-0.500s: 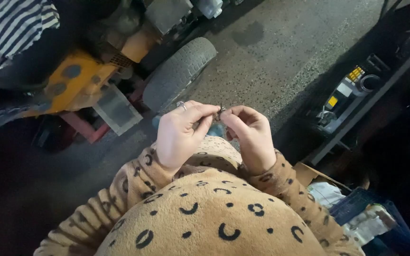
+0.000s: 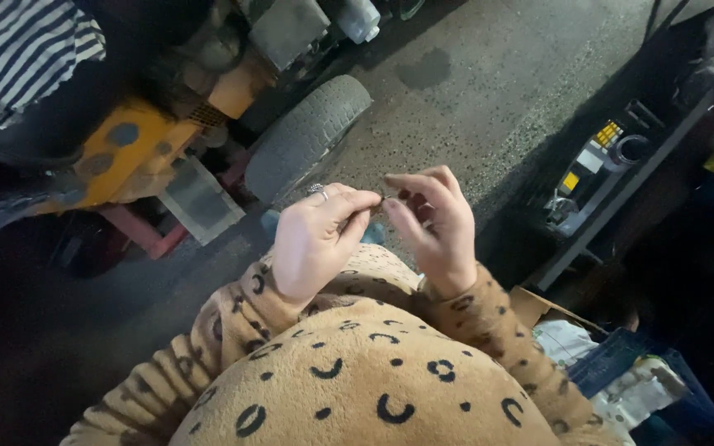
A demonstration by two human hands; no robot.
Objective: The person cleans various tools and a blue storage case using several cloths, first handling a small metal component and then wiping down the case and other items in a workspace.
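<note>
Two bare hands, head view, raised together above the concrete floor (image 2: pixel 489 91).

Left hand (image 2: pixel 316 239): ring on one finger; fingertips pinched together in a tight grip on a small dark metal piece (image 2: pixel 383 198), too small to identify further.

Right hand (image 2: pixel 435 227): fingers loosely spread and curled, thumb and forefinger tips just beside the small piece; whether this grip actually touches it cannot be told.

Small piece: held in the air between the two hands, over the floor, just in front of the tyre.

Sleeves and body: tan fleece garment with dark ring spots (image 2: pixel 365 372), filling the lower middle of the view and hiding the floor beneath.

Surroundings, left: orange-yellow machine (image 2: pixel 126 149) with a grey worn tyre (image 2: pixel 303 136) just beyond the left hand; red frame bar (image 2: pixel 138 231) low beside it; striped black-and-white cloth (image 2: pixel 18 54) at the top left corner.

Surroundings, right: dark shelf rack (image 2: pixel 621 190) carrying a black device with yellow patches (image 2: pixel 597 157); cardboard box edge (image 2: pixel 539 310) near the right elbow; blue crate (image 2: pixel 621 359) with pale wrappings at the lower right corner.

Floor: grey speckled concrete, one dark stain (image 2: pixel 423 70) near its far edge.
</note>
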